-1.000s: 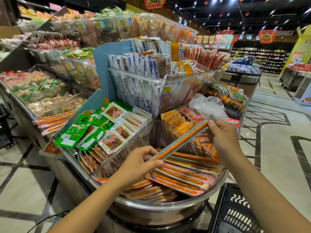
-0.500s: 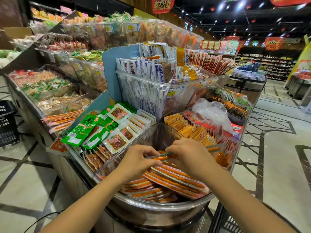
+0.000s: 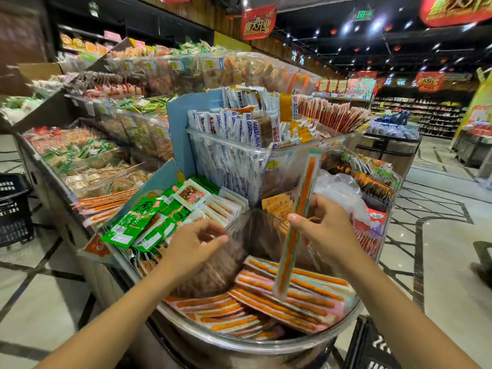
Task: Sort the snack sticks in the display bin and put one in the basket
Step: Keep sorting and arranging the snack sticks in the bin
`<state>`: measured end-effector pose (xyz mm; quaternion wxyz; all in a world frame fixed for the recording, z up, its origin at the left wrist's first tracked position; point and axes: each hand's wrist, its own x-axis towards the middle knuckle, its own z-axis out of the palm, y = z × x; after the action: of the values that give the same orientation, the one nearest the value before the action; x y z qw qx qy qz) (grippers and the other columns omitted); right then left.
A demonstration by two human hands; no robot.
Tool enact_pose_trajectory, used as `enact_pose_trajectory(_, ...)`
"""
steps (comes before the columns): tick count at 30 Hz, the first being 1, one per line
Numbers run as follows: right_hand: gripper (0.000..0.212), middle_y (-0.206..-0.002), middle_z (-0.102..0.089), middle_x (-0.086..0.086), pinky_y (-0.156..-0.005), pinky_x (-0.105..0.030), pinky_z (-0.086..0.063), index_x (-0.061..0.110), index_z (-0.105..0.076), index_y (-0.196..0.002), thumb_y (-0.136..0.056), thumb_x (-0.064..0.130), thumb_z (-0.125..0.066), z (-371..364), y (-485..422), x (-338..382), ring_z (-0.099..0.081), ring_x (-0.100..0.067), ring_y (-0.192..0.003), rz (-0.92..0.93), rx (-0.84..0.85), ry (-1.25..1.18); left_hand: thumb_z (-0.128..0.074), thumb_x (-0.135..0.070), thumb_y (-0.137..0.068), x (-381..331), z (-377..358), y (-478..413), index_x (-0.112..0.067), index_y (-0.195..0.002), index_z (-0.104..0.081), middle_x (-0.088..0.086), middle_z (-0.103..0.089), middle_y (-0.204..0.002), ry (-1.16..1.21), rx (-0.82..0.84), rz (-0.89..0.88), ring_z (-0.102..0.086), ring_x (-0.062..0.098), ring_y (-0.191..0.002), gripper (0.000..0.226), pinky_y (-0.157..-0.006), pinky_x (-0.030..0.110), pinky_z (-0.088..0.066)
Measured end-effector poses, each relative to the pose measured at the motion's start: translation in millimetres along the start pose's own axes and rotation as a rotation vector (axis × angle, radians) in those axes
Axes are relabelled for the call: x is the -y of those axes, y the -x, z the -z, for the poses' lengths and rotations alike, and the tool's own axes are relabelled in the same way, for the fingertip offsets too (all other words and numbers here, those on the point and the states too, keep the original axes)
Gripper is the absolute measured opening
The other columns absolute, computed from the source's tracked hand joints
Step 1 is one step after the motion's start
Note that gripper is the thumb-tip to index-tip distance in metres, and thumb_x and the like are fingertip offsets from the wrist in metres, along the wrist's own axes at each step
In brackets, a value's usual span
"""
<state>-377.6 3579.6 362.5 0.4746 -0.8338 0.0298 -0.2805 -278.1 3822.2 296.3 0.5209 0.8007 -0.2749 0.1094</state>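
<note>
A: Where's the snack stick [image 3: 298, 222]?
B: 1, near upright over the display bin [image 3: 239, 339], pinched by the right hand [image 3: 324, 230]; left hand [image 3: 194, 243] loose, empty.
A: The basket [image 3: 372, 344]?
B: Right of the bin, nearer that hand.

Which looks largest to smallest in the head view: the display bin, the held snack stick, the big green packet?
1. display bin, by far the widest.
2. held snack stick, long but thin; the right hand holds it nearer the camera.
3. green packet, shorter; by area these two look close, so unsure.
</note>
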Motion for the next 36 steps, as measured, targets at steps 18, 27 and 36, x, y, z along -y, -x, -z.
enact_pose_trajectory(18,0.021,-0.081,-0.071,-0.016,-0.042,-0.025,-0.049,0.015,-0.063,-0.100,-0.105,0.032,-0.051,25.0,17.7,-31.9,-0.069,-0.025,-0.051,-0.124,-0.263,-0.072,-0.060,-0.042,-0.088,0.6,-62.3,16.4,-0.032,-0.107,-0.059,-0.014,-0.061,-0.092,-0.510,0.276,-0.224,-0.056,0.007,-0.083,0.022,-0.072,0.028,-0.050)
enact_pose_trajectory(27,0.023,-0.072,-0.063,-0.005,-0.059,-0.045,-0.048,0.016,-0.059,-0.095,-0.105,0.032,-0.046,40.1,40.1,-70.8,-0.062,-0.031,-0.069,0.044,-0.227,0.536,-0.059,-0.037,-0.095,6.9,-81.1,-14.1,-0.025,-0.110,-0.048,-0.005,-0.062,-0.096,-0.712,0.341,-0.240,-0.061,0.018,-0.087,0.023,-0.066,0.032,-0.046)
enact_pose_trajectory(36,0.026,-0.097,-0.065,0.006,-0.068,-0.031,-0.041,0.026,-0.058,-0.106,-0.093,0.047,-0.065,51.5,55.6,-89.9,-0.060,-0.016,-0.090,-0.048,-0.042,0.608,-0.054,-0.022,-0.092,13.3,-120.2,-42.6,-0.020,-0.104,-0.050,0.001,-0.063,-0.092,-0.903,0.325,-0.238,-0.063,0.026,-0.090,0.012,-0.065,0.037,-0.044)
